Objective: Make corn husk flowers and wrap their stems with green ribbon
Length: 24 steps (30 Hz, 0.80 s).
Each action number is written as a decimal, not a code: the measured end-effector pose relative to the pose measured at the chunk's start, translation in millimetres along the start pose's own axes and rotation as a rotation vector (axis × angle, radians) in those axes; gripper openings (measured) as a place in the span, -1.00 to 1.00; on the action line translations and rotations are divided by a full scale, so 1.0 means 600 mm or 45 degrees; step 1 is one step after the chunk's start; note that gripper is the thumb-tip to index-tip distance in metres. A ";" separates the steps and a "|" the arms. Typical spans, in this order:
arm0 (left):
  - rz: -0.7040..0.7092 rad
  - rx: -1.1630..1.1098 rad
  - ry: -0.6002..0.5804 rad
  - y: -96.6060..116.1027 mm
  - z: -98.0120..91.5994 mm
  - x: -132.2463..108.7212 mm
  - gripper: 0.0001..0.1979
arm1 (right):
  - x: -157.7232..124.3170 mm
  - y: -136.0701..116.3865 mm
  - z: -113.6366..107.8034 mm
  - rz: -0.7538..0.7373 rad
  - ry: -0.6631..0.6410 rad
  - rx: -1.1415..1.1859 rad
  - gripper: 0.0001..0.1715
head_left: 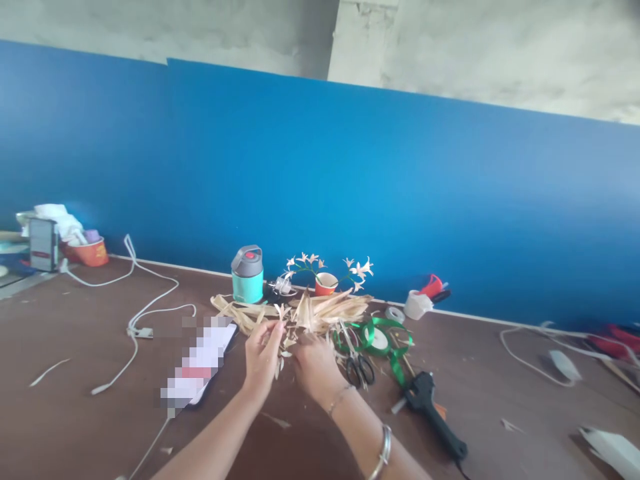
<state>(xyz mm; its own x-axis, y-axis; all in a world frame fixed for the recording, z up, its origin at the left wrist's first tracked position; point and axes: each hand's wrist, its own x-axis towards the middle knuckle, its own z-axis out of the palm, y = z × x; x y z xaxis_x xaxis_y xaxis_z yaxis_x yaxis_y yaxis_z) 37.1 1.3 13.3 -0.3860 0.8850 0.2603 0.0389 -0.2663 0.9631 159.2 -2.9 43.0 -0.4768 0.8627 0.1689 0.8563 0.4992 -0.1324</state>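
Between the thumb and fingers of my left hand (pixel 263 353) is a small pale flower (pixel 281 311) with pointed petals, seemingly of dried husk. My right hand (pixel 316 367) is beside it, back of the hand up, fingers curled down among loose husk scraps (pixel 289 343); its fingertips are hidden. Dried husks (pixel 333 310) lie just beyond both hands. Black-handled scissors (pixel 360 370) lie right of my right hand, near a spool of green ribbon (pixel 375 339). Behind the husks, stems with similar pale flowers (pixel 361 269) stand in a paper cup (pixel 326 285).
A black glue gun (pixel 434 413) lies at the right front. Left of my hands is a phone (pixel 200 367) on a cable. A turquoise flask (pixel 247 277) stands by the blue partition (pixel 320 167). Tape (pixel 395 315) and a white cup (pixel 418 305) are at back right.
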 end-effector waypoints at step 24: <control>-0.037 0.119 -0.205 0.018 0.015 -0.024 -0.68 | -0.008 0.026 -0.040 0.214 0.723 1.156 -0.95</control>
<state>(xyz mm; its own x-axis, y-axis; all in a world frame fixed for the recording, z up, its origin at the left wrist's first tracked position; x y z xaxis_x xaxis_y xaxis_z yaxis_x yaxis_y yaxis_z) 51.6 -10.8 20.3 -0.2360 0.9434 0.2329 0.1186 -0.2099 0.9705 179.6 -1.3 63.8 -0.0059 0.8785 0.4777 0.3241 0.4536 -0.8302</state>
